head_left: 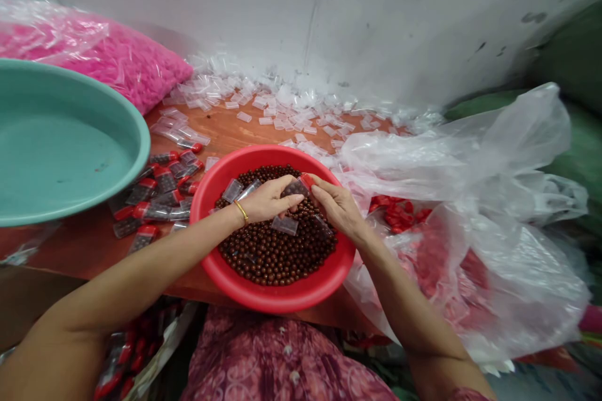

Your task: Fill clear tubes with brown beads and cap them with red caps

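- Red basin [277, 302]: this is the landmark, resting on the orange-brown table [226, 128]; small brown beads [277, 257] fill much of it.
- Small clear container [295, 188]: held above the beads, within the basin's rim, toward its far side; dark contents show through its wall.
- Left hand [266, 200]: reaches in over the basin's left side, fingers and thumb closed around the container's clear body, which lies at the fingertips; a gold bracelet [241, 212] circles the wrist.
- Right hand [339, 205]: comes over the basin's right side, thumb and fingers pinched on the red cap [306, 181], at the container's end toward this hand. Whether the cap is fully seated I cannot tell.
- Loose clear container [285, 225]: inside the basin, on the beads, just below the left fingertips; others lie near that hand's knuckles.
- Red-capped containers [164, 182]: heaped just left of the basin, dark contents inside.
- Teal basin [141, 150]: farther left of the red one.
- Clear empty pieces [286, 113]: scattered beyond the basin, toward the wall.
- Plastic bag [512, 257]: right of the basin, with red pieces [399, 213] in it.
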`<control>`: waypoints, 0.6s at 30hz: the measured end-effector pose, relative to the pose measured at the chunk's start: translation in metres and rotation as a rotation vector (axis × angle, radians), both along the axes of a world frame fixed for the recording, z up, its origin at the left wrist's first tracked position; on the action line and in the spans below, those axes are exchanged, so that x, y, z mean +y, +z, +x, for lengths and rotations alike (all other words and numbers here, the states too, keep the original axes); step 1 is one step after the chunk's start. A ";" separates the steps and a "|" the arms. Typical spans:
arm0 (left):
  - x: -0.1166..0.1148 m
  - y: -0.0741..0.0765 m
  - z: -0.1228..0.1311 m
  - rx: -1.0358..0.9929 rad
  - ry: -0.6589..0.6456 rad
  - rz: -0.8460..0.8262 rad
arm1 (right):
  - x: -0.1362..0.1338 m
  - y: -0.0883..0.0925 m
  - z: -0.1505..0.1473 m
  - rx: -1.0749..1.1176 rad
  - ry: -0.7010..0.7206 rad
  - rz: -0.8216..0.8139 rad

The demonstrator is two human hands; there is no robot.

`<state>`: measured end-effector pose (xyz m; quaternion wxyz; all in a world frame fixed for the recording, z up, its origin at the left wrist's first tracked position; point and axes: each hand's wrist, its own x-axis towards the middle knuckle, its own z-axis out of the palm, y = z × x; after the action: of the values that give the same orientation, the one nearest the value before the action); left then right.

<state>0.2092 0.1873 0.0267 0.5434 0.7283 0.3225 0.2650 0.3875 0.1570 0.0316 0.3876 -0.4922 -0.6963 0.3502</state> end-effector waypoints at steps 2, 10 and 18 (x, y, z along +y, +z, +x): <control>-0.001 0.001 0.000 0.040 0.058 0.122 | -0.002 0.000 0.000 -0.128 -0.003 0.090; -0.005 0.006 0.002 0.159 0.137 0.205 | -0.010 -0.012 -0.003 -0.542 -0.014 0.448; -0.005 0.007 0.006 0.077 -0.023 0.044 | 0.009 0.011 -0.005 -0.053 -0.199 0.258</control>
<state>0.2156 0.1825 0.0333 0.5174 0.7534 0.3289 0.2376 0.3822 0.1661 0.0422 0.4619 -0.5139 -0.6934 0.2044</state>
